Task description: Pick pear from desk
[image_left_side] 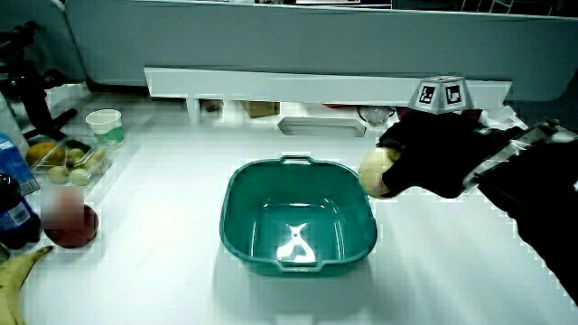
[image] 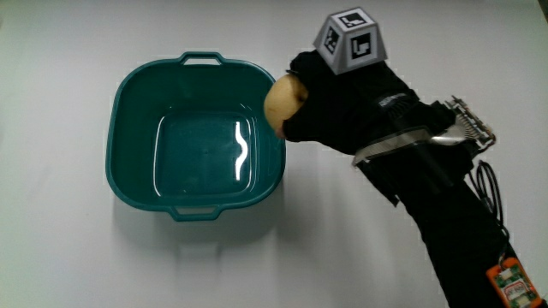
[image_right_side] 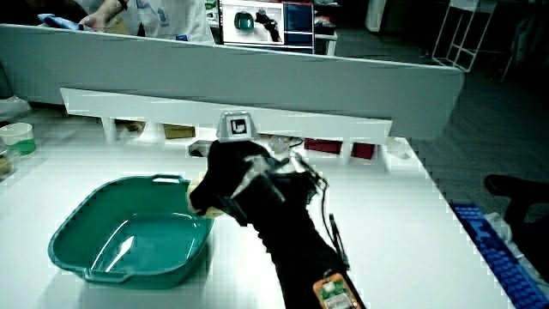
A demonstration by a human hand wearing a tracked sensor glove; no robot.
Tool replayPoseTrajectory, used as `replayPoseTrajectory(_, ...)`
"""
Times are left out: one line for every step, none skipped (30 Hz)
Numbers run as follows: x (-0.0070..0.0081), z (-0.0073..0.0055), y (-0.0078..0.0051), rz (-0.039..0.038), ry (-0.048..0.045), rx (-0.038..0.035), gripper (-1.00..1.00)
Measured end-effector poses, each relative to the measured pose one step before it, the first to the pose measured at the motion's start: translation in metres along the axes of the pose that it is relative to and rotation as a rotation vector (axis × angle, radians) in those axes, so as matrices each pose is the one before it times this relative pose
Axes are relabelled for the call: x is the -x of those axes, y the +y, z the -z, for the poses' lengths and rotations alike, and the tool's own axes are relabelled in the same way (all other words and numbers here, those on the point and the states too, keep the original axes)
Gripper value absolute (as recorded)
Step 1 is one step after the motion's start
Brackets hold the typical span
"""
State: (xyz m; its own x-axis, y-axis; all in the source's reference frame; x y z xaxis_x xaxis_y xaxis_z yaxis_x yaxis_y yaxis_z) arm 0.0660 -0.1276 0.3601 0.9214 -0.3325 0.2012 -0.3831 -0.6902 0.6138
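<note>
A yellowish pear is held in the black-gloved hand, whose fingers are curled around it. The hand and pear hover at the rim of a teal plastic basin, at the edge nearest the forearm. In a side view the pear shows pale yellow beside the glove, just above the basin's rim. In a side view the glove hides nearly all of the pear. The basin holds nothing.
By the table's edge in a side view stand a paper cup, a clear tray of fruit, a dark red round thing, a dark bottle and a banana. A low partition runs along the table.
</note>
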Motion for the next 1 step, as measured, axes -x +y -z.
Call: replayPoseTrajectory(0.00542, -0.00283, -0.00136, -0.0055, 0.00614, -0.02447, 1.0)
